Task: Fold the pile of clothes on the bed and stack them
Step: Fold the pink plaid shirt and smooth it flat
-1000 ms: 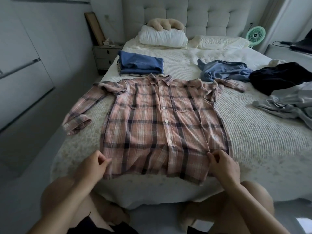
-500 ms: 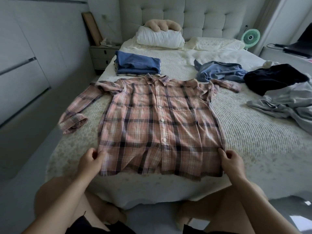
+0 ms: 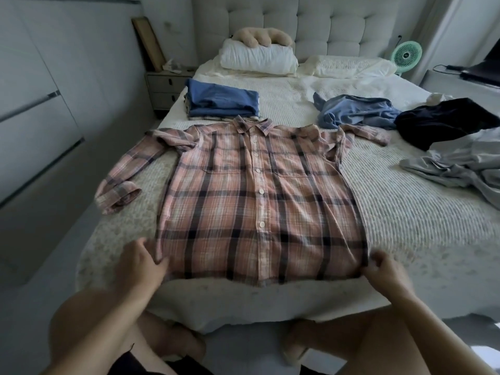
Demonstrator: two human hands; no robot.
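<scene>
Both hands, left hand [image 3: 140, 262] and right hand [image 3: 385, 272], pinch the plaid shirt [image 3: 259, 201] at its hem corners (spread front-up), so folding its sides inward likely comes next.

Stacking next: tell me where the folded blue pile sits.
The folded blue pile lies on the bed's far left side, just beyond the pink plaid shirt's collar.

We see a pink plaid shirt [image 3: 259, 201] spread flat, buttons up, on the bed [image 3: 405, 212]. Our left hand [image 3: 140, 263] pinches its lower left hem corner and our right hand [image 3: 384, 272] its lower right corner. Beyond the left grip lies a folded blue stack [image 3: 223, 100]; beyond the right, crumpled blue [image 3: 354, 112], black [image 3: 443, 120] and grey clothes [image 3: 457, 169].
</scene>
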